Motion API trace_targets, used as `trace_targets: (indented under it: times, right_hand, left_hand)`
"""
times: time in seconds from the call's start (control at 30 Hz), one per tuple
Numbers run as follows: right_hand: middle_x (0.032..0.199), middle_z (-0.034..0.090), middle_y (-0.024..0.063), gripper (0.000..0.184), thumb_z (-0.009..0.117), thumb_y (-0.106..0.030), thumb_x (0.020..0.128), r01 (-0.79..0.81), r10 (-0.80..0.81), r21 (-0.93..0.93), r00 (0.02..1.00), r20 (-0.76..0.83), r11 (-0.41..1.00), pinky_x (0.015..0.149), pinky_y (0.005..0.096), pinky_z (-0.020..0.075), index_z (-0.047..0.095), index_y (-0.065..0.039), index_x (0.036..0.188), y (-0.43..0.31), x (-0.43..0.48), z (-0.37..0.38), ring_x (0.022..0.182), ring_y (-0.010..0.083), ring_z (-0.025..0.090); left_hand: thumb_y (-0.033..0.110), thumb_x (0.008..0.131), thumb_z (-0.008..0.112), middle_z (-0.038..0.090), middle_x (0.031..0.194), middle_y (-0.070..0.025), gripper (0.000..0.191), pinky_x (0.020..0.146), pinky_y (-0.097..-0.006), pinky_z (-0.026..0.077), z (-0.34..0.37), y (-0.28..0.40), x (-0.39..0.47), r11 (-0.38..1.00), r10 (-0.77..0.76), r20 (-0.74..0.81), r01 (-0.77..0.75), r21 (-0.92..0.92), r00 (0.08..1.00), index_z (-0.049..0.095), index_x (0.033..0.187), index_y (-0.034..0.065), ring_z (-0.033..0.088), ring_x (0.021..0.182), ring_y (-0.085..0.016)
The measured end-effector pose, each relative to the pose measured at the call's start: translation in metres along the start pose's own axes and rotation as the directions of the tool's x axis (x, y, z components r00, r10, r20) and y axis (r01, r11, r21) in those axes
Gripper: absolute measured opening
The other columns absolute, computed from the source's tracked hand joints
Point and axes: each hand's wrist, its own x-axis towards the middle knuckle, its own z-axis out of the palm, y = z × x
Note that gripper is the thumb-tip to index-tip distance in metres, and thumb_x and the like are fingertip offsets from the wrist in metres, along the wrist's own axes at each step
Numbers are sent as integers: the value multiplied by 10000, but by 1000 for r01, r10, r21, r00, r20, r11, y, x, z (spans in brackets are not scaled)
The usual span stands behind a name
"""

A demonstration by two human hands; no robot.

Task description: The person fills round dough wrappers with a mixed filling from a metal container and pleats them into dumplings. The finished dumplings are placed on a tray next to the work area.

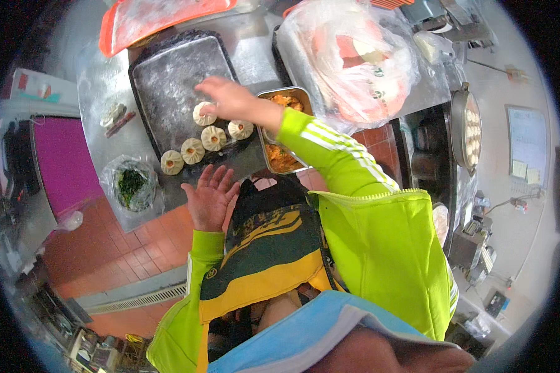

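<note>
My right hand (226,99) is over the floured black tray (179,77), its fingers apart and slightly blurred, with the thumb at a pleated bun (204,113). Below that bun, several more pleated buns (192,151) with orange filling showing at their tops line the tray's near side. My left hand (211,198) is palm up and empty just off the near edge of the tray, fingers spread. A steel pan (309,95) of orange filling lies under my right forearm, with what looks like a divider or tool partly hidden by the sleeve.
A plastic bag of chopped greens (133,184) and a small dough piece (113,115) lie left of the tray. An orange-red tray (163,16) stands beyond it. A large plastic-covered container (359,60) is at right. Farther right, a round steamer (466,128) holds several small buns.
</note>
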Motion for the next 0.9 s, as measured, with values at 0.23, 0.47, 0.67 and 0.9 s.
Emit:
trace_targets:
  times: [0.23, 0.47, 0.67, 0.9]
  right_hand:
    - [1003, 694, 159, 282, 624, -207, 835, -408, 491, 306, 503, -711, 860, 812, 352, 509, 679, -13, 1032, 182, -77, -183, 900, 269, 664]
    - [1119, 674, 122, 322, 610, -223, 808, -874, 846, -421, 403, -349, 243, 834, 414, 517, 689, -77, 1084, 364, -162, -246, 1036, 292, 642]
    - [1086, 691, 90, 307, 614, -343, 806, -495, 670, -783, 729, -140, 376, 821, 415, 521, 719, -178, 1042, 321, -170, -264, 1025, 289, 653]
    - [949, 700, 126, 378, 743, -299, 739, -700, 673, -184, 715, -190, 690, 721, 411, 530, 696, -16, 985, 391, -170, -250, 846, 245, 671]
  left_hand:
    - [696, 884, 356, 505, 1308, -169, 790, 1034, -548, 385, 24, -31, 23, 998, -47, 69, 44, 43, 997, 455, 1308, 36, 447, 1258, -357]
    - [676, 885, 387, 552, 1264, -169, 777, 1006, -510, 424, 37, -72, 29, 999, 44, 99, -47, 26, 994, 461, 1319, 36, 519, 1182, -343]
    - [664, 908, 353, 553, 1239, -177, 760, 968, -485, 452, 40, -104, 24, 983, 180, 38, -181, 22, 983, 460, 1306, 26, 539, 1134, -333]
    - [630, 931, 346, 569, 1183, -172, 712, 941, -457, 467, 48, -131, 15, 962, 272, -67, -274, -20, 960, 472, 1270, 17, 562, 1074, -326]
